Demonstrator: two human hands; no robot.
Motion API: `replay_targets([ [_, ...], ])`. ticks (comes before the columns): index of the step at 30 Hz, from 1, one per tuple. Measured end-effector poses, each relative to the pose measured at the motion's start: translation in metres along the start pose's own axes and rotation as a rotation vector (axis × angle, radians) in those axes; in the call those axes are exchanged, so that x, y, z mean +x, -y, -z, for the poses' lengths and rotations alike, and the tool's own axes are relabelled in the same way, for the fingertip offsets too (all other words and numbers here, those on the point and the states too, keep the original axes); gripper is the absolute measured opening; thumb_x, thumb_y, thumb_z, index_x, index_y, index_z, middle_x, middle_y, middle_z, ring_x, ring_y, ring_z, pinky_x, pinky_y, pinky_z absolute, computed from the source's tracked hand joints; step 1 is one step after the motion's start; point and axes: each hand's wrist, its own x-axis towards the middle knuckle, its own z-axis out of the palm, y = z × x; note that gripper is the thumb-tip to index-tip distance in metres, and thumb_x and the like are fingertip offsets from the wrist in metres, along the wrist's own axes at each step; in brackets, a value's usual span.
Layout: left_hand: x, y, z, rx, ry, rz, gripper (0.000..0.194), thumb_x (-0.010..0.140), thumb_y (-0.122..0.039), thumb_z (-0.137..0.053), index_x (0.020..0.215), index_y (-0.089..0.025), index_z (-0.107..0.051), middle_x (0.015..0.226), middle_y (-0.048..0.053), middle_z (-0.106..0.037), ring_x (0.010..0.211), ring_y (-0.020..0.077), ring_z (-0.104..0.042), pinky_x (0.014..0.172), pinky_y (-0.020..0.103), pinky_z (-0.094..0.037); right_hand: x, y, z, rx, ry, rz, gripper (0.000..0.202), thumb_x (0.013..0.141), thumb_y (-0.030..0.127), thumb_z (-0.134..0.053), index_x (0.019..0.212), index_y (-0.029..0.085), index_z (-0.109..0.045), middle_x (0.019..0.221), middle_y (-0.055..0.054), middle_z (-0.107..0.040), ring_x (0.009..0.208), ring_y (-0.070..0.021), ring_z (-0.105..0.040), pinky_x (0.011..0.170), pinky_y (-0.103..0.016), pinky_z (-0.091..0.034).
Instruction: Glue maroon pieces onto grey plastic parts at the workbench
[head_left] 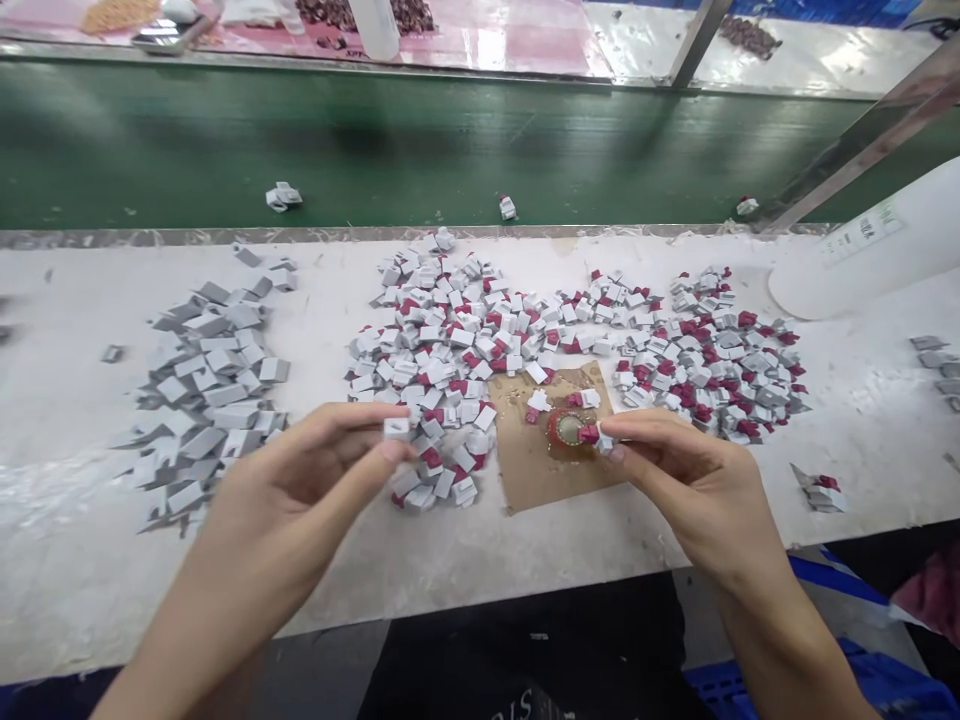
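My left hand (300, 500) pinches a small light-grey plastic piece (396, 430) between thumb and fingertips, its face with a small slot turned up. In my right hand (697, 485) a small red-and-white plastic part (591, 434) is pinched, its red end over or at the rim of a small round dish (567, 428); whether they touch I cannot tell. The dish, which looks wet inside, stands on brown cardboard (540, 485). Beside it on the cardboard lie two loose red-and-white parts (537, 402). Just beyond my left fingertips spreads a heap of grey-and-red parts (442, 345).
Plain grey pieces (217, 375) are heaped at left, more grey-and-red parts (709, 360) at right. A white cylindrical container (870, 240) leans in from the right. Behind the table runs a green conveyor belt (390, 140) carrying a few parts. A metal post (862, 140) slants at right.
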Motion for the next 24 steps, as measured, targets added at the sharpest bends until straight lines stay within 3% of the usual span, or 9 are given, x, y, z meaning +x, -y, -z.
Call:
replay_targets([
  [2,-0.002,-0.002,-0.012,-0.172,0.123,0.064,0.029,0.096,-0.049,-0.095,0.114,-0.028,-0.085,0.102,0.002,-0.088,0.096,0.0241,-0.083,0.076,0.027,-0.064,-0.001,0.0,-0.002,-0.034,-0.013,0.018,0.026,0.102,0.021,-0.088,0.114,0.042,-0.096,0.114,0.001,-0.091,0.11,-0.0199,-0.085,0.093,-0.028,-0.073],
  [4,0.001,-0.002,-0.02,-0.239,0.195,0.043,0.029,0.095,-0.048,-0.097,0.114,-0.029,-0.085,0.102,0.002,-0.087,0.095,0.0221,-0.083,0.077,0.025,-0.066,-0.002,0.0,-0.003,-0.063,-0.016,0.036,0.028,0.103,0.02,-0.087,0.115,0.044,-0.096,0.115,0.002,-0.091,0.11,-0.0193,-0.085,0.093,-0.028,-0.073],
  [9,0.009,0.0,-0.026,-0.13,0.231,-0.04,0.037,0.097,-0.054,-0.095,0.127,-0.034,-0.089,0.101,0.004,-0.086,0.09,0.0198,-0.079,0.072,0.022,-0.066,-0.005,-0.002,-0.004,-0.091,-0.007,0.039,0.028,0.105,0.021,-0.086,0.117,0.045,-0.095,0.118,0.002,-0.09,0.111,-0.0192,-0.085,0.093,-0.029,-0.072],
  [16,0.012,-0.005,-0.025,-0.352,0.35,0.053,0.026,0.097,-0.043,-0.098,0.116,-0.028,-0.087,0.102,0.006,-0.09,0.094,0.0208,-0.086,0.078,0.022,-0.071,-0.005,0.001,-0.003,-0.078,-0.019,0.035,0.025,0.104,0.02,-0.086,0.114,0.041,-0.095,0.113,0.0,-0.09,0.107,-0.0193,-0.084,0.088,-0.027,-0.071],
  [20,0.015,-0.012,-0.037,-0.455,0.409,0.079,0.023,0.097,-0.036,-0.098,0.117,-0.028,-0.089,0.102,0.006,-0.091,0.099,0.0205,-0.089,0.084,0.021,-0.071,-0.001,0.009,-0.007,0.099,-0.036,-0.009,0.026,0.104,0.02,-0.088,0.117,0.042,-0.095,0.114,0.002,-0.09,0.107,-0.0172,-0.087,0.091,-0.022,-0.072],
  [24,0.013,-0.026,-0.052,-0.433,0.374,-0.062,0.018,0.099,-0.032,-0.095,0.116,-0.028,-0.092,0.106,0.004,-0.09,0.105,0.0224,-0.089,0.093,0.026,-0.073,0.008,0.018,-0.017,0.344,0.022,-0.086,0.022,0.103,0.024,-0.091,0.117,0.04,-0.095,0.116,0.001,-0.091,0.107,-0.0205,-0.09,0.094,-0.026,-0.075],
])
